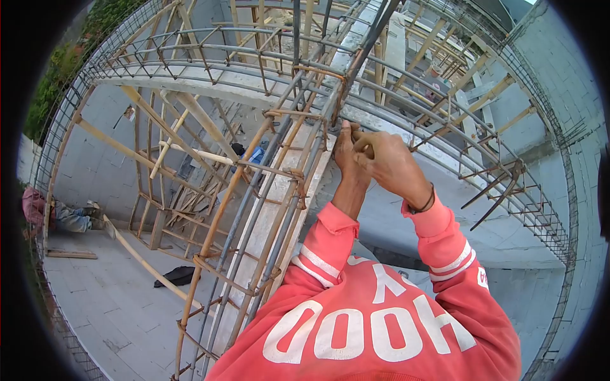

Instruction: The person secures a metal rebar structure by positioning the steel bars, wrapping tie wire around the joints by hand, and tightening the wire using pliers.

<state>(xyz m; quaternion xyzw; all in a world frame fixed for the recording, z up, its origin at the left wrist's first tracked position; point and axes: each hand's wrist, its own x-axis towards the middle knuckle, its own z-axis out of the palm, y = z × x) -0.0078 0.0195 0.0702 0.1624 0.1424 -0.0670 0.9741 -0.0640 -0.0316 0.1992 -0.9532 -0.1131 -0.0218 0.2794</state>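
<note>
My left hand (349, 156) is raised beside a junction of steel reinforcing bars, its fingers pressed together and pointing up. Close against it is my right hand (396, 166), fingers curled in a pinch. Whatever the fingers of either hand hold is too small or hidden to make out. Just beyond the fingertips stand dark vertical bars (344, 95) where the cages meet. To the left of my hands runs a rebar cage (279, 184), its long bars bound by rusty stirrups. Another cage (445, 130) extends to the right along a concrete beam.
Below left, bamboo and timber props (171, 136) stand by a grey block wall. A curved pole (146, 260) and a dark cloth (176, 277) lie lower down. Another person's legs (73, 217) show at the far left. Loose bar ends (492, 190) jut out at right.
</note>
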